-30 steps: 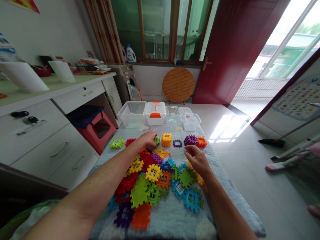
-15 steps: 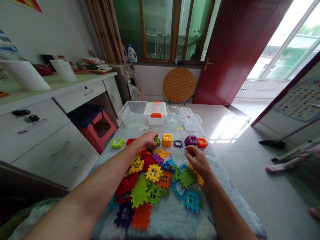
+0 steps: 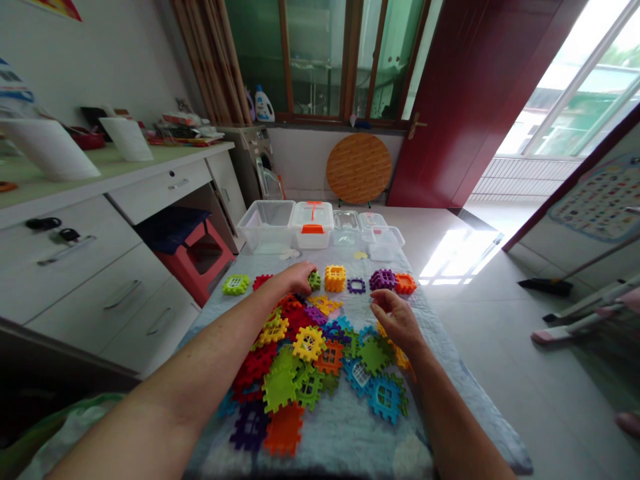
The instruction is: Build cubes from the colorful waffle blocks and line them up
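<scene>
A heap of flat, toothed plastic tiles [image 3: 320, 360] in red, green, yellow, blue, orange and purple lies on a pale blue mat [image 3: 350, 433]. Beyond it stands a row of assembled pieces: a light-green one [image 3: 235, 285], a red one [image 3: 261, 281], a yellow-orange cube [image 3: 335, 278], a purple frame [image 3: 356, 286], a purple cube [image 3: 383, 279] and an orange piece [image 3: 405, 283]. My left hand [image 3: 297, 277] reaches forward, its fingers curled over a small green piece [image 3: 315, 280]. My right hand [image 3: 395, 319] hovers over the heap's right edge with fingers pinched together; nothing in them can be made out.
Clear plastic boxes [image 3: 267, 227], one with an orange-latched lid [image 3: 312, 225], line the mat's far end. A white drawer cabinet [image 3: 100, 267] and red stool [image 3: 195, 257] stand to the left. A round wooden tabletop [image 3: 359, 169] leans on the far wall. Tiled floor to the right.
Both hands stay almost still. The view has shifted slightly.
</scene>
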The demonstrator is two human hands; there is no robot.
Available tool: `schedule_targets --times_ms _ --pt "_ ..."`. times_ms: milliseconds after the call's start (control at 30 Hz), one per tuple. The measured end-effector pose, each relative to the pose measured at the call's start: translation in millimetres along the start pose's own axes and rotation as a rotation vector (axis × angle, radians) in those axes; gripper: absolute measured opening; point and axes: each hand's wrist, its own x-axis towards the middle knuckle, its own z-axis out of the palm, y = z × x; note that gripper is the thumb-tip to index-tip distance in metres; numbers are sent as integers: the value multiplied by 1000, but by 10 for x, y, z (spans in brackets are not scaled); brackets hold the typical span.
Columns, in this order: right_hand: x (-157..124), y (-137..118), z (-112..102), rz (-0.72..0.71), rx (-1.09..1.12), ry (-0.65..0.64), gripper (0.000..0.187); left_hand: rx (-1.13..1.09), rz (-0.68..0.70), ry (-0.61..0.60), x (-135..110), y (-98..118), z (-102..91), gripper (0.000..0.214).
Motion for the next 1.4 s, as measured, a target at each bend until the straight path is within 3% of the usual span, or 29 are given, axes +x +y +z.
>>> schedule_targets --times_ms 400,633,767,967,1400 --pt "-2 21 -1 15 -4 -26 23 -25 -10 10 34 -2 67 55" --pt "-11 36 -13 28 8 -36 24 -29 -12 96 -178 -69 -87 80" --pt "-14 48 -11 29 33 -47 25 -86 13 141 -532 -208 -131 54" --pt "-19 51 9 9 -21 -64 25 -190 0 53 -981 -267 60 36" --pt "-28 83 30 22 -70 -91 27 -523 54 155 -1177 -218 199 36"
